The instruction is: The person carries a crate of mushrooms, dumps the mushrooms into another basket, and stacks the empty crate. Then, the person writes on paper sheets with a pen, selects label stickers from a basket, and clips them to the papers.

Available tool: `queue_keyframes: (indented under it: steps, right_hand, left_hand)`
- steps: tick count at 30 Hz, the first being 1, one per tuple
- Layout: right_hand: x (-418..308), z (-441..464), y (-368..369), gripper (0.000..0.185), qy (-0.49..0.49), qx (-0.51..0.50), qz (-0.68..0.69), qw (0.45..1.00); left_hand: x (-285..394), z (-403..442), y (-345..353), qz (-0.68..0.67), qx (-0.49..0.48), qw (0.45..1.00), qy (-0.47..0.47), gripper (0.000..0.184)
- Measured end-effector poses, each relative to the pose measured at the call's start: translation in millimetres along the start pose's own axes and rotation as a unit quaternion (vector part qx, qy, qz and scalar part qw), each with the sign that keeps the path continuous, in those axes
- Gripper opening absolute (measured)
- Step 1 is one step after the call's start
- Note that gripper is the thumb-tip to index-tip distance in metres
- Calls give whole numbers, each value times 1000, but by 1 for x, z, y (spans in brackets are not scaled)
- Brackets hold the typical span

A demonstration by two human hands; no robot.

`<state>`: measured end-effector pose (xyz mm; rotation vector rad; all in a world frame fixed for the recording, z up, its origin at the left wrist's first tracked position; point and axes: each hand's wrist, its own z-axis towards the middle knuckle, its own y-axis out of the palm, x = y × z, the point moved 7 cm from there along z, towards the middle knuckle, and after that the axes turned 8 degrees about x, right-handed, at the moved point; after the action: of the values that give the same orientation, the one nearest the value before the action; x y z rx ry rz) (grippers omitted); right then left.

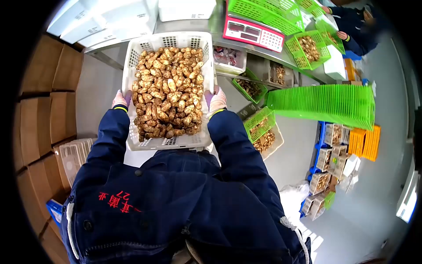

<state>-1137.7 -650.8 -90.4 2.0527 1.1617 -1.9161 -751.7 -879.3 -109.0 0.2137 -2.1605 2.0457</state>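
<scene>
A white perforated crate (170,39) full of brown, knobbly mushrooms (169,88) is held in front of my body. My left hand (121,99), in a light glove with purple, grips the crate's left side. On the opposite side my right hand (215,99), gloved the same way, grips the crate's wall. The fingers of both hands are partly hidden by the crate. Its far end overlaps the edge of the metal table (211,27) in view.
A red scale (253,34) and green baskets (310,49) stand on the table. Nested green crates (323,104) are at the right, filled crates (320,181) beyond. Brown cartons (37,127) line the left. Another person (358,31) is at the upper right.
</scene>
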Motion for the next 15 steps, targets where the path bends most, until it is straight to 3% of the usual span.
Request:
queue_keyframes:
  steps: [1, 3, 5, 6, 8, 9, 10, 12, 14, 15]
  right_hand:
    - [4, 0, 4, 27, 96, -17, 119, 988]
    - [-10, -11, -2, 26, 169, -38, 180, 968]
    - [-13, -1, -26, 27, 95, 11, 184, 978]
    - [-31, -5, -47, 27, -20, -4, 64, 998]
    - [-37, -36, -85, 29, 98, -28, 227, 968]
    - [-46, -39, -104, 32, 58, 11, 123, 991]
    - [-30, -49, -97, 34, 98, 7, 180, 979]
    - [1, -87, -112, 36, 87, -5, 236, 968]
    - [51, -140, -152, 40, 83, -22, 268, 960]
    - [52, -181, -195, 41, 56, -79, 275, 957]
  left_hand:
    - [9, 5, -3, -34, -18, 999, -13, 64]
    - [16, 6, -18, -96, -61, 993, -28, 61]
    - [26, -4, -26, -180, -95, 978, -39, 56]
    - [31, -12, -28, -233, -101, 966, -53, 53]
    - [37, -30, -40, -332, -62, 941, 2, 47]
    - [49, -34, -43, -318, -84, 944, -5, 45]
    - [43, -47, -55, -303, -84, 949, -21, 44]
    - [10, -98, -56, -302, -67, 951, -21, 44]
    - [-18, -202, -67, -387, -28, 919, -67, 47]
    - [-35, -262, -71, -337, -5, 940, -51, 51]
